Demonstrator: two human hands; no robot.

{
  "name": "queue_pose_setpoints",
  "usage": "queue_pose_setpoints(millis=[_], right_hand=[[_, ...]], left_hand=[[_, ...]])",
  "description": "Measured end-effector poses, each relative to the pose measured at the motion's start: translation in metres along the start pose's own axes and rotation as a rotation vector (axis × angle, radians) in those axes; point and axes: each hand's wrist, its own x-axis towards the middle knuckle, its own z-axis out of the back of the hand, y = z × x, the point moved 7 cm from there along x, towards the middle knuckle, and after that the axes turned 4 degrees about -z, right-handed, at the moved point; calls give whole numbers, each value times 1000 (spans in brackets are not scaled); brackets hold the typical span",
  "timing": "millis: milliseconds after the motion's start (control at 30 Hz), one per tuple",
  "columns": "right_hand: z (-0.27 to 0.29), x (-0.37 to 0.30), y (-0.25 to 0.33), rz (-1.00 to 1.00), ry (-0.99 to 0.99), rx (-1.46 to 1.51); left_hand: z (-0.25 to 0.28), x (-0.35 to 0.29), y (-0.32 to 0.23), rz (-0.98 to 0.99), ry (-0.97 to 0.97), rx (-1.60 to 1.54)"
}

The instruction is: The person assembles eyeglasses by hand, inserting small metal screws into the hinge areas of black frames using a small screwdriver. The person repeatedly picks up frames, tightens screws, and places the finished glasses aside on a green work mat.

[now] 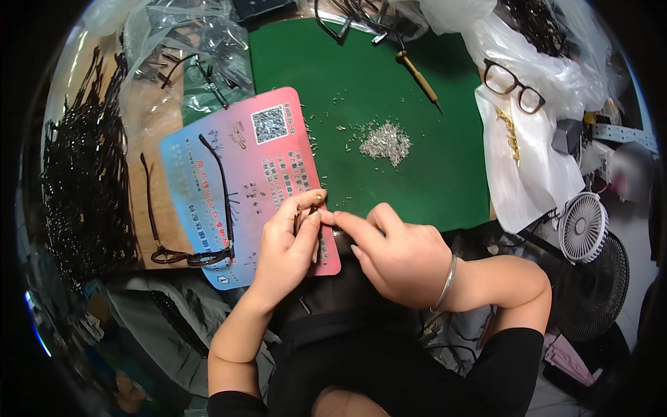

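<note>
1. Both hands are meeting at the near edge of the card [250,160], close under the person's eyes, likely so the tiny work is easy to see.
2. Left hand [288,240] is pinching a thin brown temple piece [306,212] upright, its brass tip at the top.
3. Right hand [396,254] is closing finger and thumb right beside that tip; whether it is holding a screw I cannot tell.
4. Screws [385,141] are lying heaped on the green mat [417,174], within easy reach.
5. Farther off, a screwdriver [418,78] and finished glasses [514,85] are lying apart.
</note>
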Motion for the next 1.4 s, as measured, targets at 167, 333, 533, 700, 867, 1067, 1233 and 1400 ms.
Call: queue_pose_setpoints(millis=[167,333,533,700,867,1067,1233,1400], right_hand=[[-18,9,-32,-2,-25,179],[-15,9,-43,-19,38,256],[-3,3,-60,-106,131,387],[40,-8,-91,-253,-53,299],[133,3,-187,-641,-404,277],[137,7,-254,-628,-639,774],[132,-10,-153,-381,-604,846],[30,-9,-45,-199,213,953]], left_hand=[[6,1,-11,1,44,-188],[8,-6,-48,-974,-17,732],[27,5,-22,-358,-148,122],[-2,-5,-9,-207,304,-489],[6,-21,-22,-134,352,-603],[19,-12,1,21,-92,-99],[29,-13,-10,-53,-121,45],[37,2,-21,-242,-306,416]])
